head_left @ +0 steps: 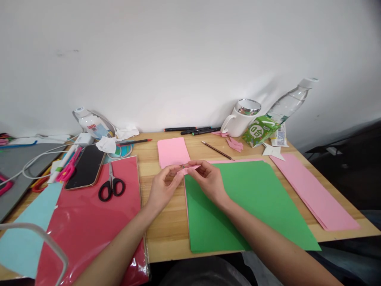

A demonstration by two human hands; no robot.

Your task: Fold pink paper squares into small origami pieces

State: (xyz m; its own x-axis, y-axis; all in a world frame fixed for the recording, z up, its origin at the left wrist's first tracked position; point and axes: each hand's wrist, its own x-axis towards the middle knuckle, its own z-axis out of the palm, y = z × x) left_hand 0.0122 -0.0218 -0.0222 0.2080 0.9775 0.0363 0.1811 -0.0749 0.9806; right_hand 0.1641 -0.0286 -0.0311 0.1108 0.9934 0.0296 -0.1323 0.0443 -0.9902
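A small folded piece of pink paper (188, 170) is pinched between both hands, above the left edge of the green sheets. My left hand (163, 184) grips its left end with thumb and fingers. At the other end, my right hand (210, 180) holds it the same way, over the green paper (253, 202). Just behind the hands lies a stack of square pink paper (173, 151). My fingers partly hide the folds, so the shape cannot be made out fully.
Left: scissors (111, 186) on a red packet (98, 230), a phone (86, 167), pink scissors (70, 167). Behind: markers (193, 130), a pencil (217, 150), a white mug (241, 119), a green box (260, 131), a leaning water bottle (293, 101). Right: pink strips (315, 190).
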